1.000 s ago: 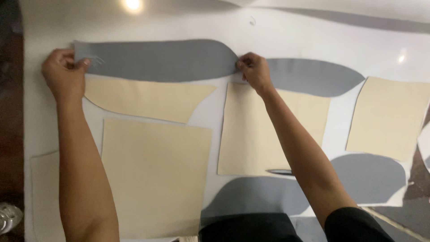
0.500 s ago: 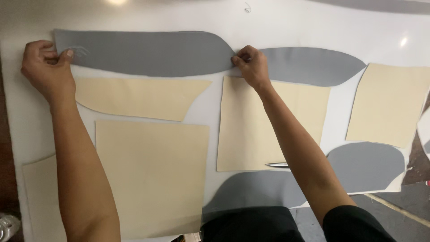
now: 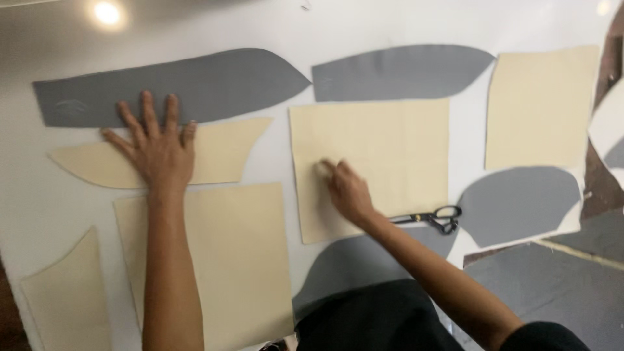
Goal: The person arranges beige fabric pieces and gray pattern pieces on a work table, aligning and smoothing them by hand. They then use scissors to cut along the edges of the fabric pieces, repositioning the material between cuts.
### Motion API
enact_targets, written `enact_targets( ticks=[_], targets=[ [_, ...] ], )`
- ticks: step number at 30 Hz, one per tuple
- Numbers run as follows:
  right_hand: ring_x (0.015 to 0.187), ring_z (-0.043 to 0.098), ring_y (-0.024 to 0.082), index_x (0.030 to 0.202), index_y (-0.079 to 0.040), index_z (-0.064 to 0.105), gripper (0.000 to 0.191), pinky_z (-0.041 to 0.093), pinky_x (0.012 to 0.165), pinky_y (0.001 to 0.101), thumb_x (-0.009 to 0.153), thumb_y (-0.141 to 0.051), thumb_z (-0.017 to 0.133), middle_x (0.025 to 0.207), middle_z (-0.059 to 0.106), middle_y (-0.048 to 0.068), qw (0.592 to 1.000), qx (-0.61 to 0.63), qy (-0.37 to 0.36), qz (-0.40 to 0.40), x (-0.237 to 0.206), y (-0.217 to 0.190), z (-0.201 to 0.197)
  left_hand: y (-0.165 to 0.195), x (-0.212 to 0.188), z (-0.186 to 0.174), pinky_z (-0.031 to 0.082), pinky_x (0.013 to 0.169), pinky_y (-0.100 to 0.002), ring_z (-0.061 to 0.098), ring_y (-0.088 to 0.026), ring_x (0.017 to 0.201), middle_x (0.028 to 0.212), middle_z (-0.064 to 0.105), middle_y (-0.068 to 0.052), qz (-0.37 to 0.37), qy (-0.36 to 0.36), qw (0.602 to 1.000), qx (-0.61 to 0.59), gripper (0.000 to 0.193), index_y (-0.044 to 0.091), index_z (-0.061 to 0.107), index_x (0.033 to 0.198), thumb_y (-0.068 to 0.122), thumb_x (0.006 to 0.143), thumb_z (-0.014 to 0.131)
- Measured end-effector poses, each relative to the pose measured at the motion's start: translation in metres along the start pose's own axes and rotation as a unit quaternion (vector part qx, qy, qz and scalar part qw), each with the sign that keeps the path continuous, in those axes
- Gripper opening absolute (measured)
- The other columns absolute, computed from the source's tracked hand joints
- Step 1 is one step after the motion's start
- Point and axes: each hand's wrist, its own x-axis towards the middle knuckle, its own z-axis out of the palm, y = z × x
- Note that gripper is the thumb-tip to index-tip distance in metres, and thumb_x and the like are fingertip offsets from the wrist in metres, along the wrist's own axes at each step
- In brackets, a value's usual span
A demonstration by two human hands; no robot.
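1. The long grey fabric piece [image 3: 188,84] lies flat at the top left of the white table [image 3: 26,195].
2. The left hand [image 3: 156,146] is stretched forward, open flat with the fingers spread; the fingertips press on the grey piece, the palm on the curved cream piece [image 3: 221,153].
3. The right hand [image 3: 344,188] is half closed and touches the cream rectangle [image 3: 390,136]; it holds nothing.
4. Black scissors [image 3: 432,218] lie near the right wrist.

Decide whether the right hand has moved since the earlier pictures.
Yes. The right hand has come down off the long grey piece onto the cream rectangle below it.
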Motion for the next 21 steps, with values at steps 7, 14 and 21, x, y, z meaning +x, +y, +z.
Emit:
enact_targets(
  ticks=[7, 14, 21],
  targets=[
    [0.076, 0.066, 0.033, 0.153, -0.031, 0.038, 0.073, 0.059, 0.062, 0.0432, 0.09, -0.015, 0.071, 0.125, 0.05, 0.018, 0.978, -0.023, -0.2, 0.054, -0.14, 0.016, -0.006, 0.009, -0.012, 0.0, -0.009, 0.119, -0.079, -0.004, -0.043, 0.163, 0.179, 0.007, -0.014, -0.04, 0.009, 0.999, -0.017, 0.062, 0.027, 0.026, 0.17, 0.055, 0.114, 0.028],
    [0.08, 0.066, 0.032, 0.154, -0.028, 0.037, 0.082, 0.058, 0.068, 0.0431, 0.084, -0.011, 0.074, 0.133, 0.046, 0.021, 0.997, 0.016, -0.08, -0.004, -0.174, 0.042, -0.021, 0.13, -0.143, 0.056, -0.004, 0.119, -0.081, 0.0, -0.048, 0.161, 0.177, 0.005, -0.02, 0.135, -0.048, 0.989, -0.029, 0.068, 0.03, 0.021, 0.173, 0.053, 0.112, 0.042],
    [0.089, 0.068, 0.03, 0.153, -0.023, 0.043, 0.068, 0.061, 0.076, 0.0402, 0.092, -0.012, 0.07, 0.134, 0.047, 0.018, 0.982, 0.009, 0.038, 0.185, -0.224, 0.105, -0.055, 0.203, -0.253, 0.112, -0.009, 0.113, -0.082, 0.003, -0.047, 0.159, 0.176, 0.018, -0.009, 0.267, -0.091, 0.959, -0.039, 0.062, 0.03, 0.043, 0.162, 0.059, 0.107, 0.043]
  ],
)
